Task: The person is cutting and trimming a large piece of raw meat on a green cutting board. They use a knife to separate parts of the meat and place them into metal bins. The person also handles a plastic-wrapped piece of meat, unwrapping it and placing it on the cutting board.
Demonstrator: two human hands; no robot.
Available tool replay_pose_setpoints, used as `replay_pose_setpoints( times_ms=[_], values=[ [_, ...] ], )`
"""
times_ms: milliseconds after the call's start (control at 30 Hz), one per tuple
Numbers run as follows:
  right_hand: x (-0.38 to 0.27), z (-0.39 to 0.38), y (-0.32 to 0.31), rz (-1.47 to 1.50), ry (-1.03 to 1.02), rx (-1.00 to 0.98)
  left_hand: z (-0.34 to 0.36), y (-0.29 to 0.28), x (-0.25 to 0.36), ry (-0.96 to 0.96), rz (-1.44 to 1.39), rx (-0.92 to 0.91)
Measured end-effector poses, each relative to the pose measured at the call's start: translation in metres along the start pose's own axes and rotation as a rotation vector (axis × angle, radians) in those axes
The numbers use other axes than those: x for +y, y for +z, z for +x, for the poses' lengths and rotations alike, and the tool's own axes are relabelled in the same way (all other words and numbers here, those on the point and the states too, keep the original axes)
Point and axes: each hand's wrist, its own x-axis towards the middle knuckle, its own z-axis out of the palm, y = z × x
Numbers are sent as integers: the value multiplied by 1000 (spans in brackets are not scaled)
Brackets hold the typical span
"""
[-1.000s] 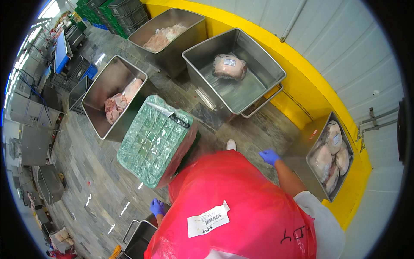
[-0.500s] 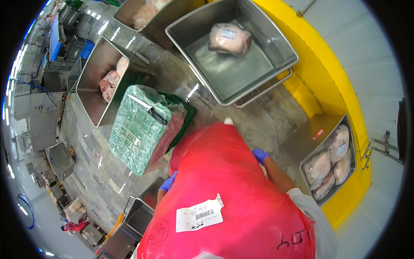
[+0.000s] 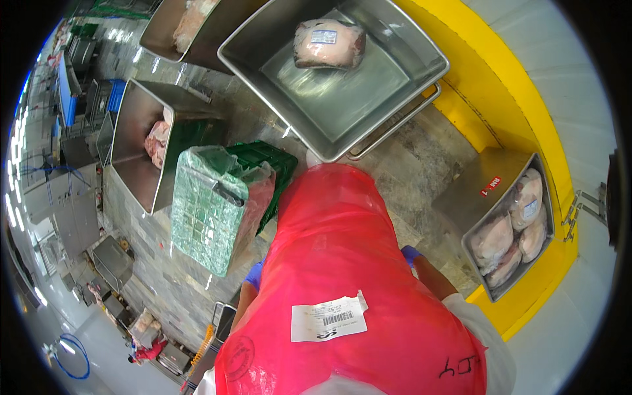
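Observation:
Both of my hands hang at the sides of the red plastic apron [image 3: 329, 250] that I wear. My left hand [image 3: 254, 275], in a blue-purple glove, shows partly at the apron's left edge, nearest the plastic-covered green crate [image 3: 204, 227]. On that crate lies a knife with a dark handle [image 3: 228, 193]. At the right edge of the apron is my right hand [image 3: 411, 255], gloved alike. The apron hides most of the fingers of both hands, and nothing held shows in either. A white label [image 3: 329, 316] is stuck to the apron's front.
Ahead stands a large steel tub [image 3: 316, 118] holding one wrapped piece of meat [image 3: 328, 43]. To the right, a steel bin [image 3: 474, 191] holds several wrapped pieces [image 3: 494, 243] beside a yellow kerb [image 3: 507, 112]. Another steel bin [image 3: 131, 148] with meat stands left, behind the crate.
The view has shifted: the tub now looks closer and the crate lies slightly lower. My hands stay beside the apron, and the knife stays on the crate.

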Motion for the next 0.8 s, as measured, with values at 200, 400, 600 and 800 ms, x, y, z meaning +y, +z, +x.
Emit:
replay_pose_setpoints(
  times_ms=[200,400,600,800],
  values=[
    [11,11,-26,1026,185,225,62,-44,105,22,-216,-47],
    [-37,11,-42,1158,38,591,94,-45,266,-13,201,-45],
    [-59,53,21,972,148,809,108,-44,327,-10,556,-205],
    [-88,118,-8,1050,187,713,90,-49,364,-134,696,-176]
  ],
)
